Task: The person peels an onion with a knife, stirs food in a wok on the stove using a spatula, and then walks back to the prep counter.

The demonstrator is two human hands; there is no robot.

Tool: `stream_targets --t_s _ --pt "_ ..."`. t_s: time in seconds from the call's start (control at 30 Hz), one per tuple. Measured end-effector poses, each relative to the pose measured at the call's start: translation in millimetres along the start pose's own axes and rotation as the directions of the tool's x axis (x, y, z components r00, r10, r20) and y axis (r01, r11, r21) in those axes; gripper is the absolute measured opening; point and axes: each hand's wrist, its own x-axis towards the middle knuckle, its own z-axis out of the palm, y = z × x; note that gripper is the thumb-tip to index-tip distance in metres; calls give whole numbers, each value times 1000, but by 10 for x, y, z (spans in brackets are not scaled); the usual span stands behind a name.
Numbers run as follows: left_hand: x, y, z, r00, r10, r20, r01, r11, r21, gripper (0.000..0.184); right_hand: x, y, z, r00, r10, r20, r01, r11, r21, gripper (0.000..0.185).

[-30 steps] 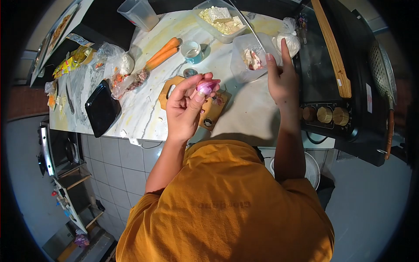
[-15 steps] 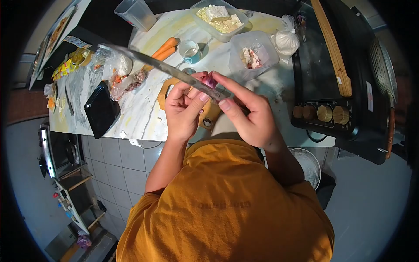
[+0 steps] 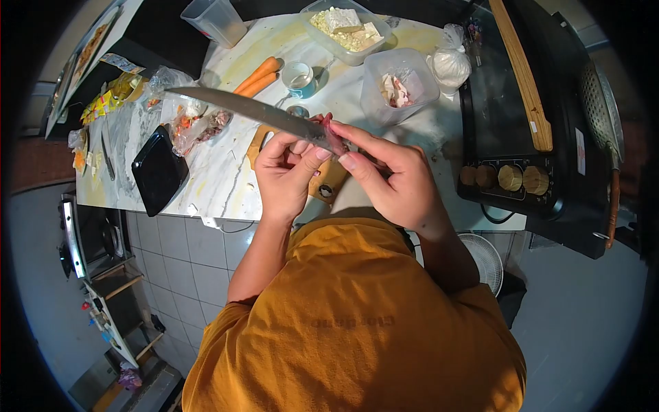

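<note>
A long knife [image 3: 254, 110] slants across the view, its tip toward the upper left and its wide end by my right fingers. My right hand [image 3: 398, 182] is closed on the knife with thumb and forefinger at that end; the handle is hidden. A purple-red shallot [image 3: 332, 134] sits behind the blade between both sets of fingertips. My left hand [image 3: 285, 172] is closed around the shallot's left side, its thumb against the blade. Beneath the hands lies a wooden cutting board [image 3: 328, 182], partly covered.
Carrots [image 3: 257, 77] and a small round tub [image 3: 299, 79] lie beyond the hands. Plastic containers, one with tofu [image 3: 341, 20] and one with pale pieces [image 3: 399, 79], stand farther back. A black tray [image 3: 158, 172] is left; a black stove [image 3: 504, 165] is right.
The knife has turned so more of its blade's flat face shows, and its tip has dropped slightly. The right fingertips have shifted a little down and around the shallot.
</note>
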Motion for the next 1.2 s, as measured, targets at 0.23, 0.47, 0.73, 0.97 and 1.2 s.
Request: stream_targets --t_s 0.23,0.47,0.73,0.97,1.2 --pt "9 46 84 999 -11 -48 12 1000 17 27 -10 -4 33 1000 8 -26 -5 995 104 31" --pt "2 7 9 997 59 48 -58 998 -39 28 -14 9 33 999 42 10 -43 989 142 31" --pt "0 9 65 999 20 50 -12 990 -140 30 -4 29 80 983 177 41 -175 865 471 34" --pt "14 38 112 996 -26 83 42 981 -191 27 31 138 -8 954 300 -14 -243 798 552 35" --pt "49 -18 32 986 -94 139 134 941 -312 30 223 401 -442 904 284 -321 -272 959 82 35"
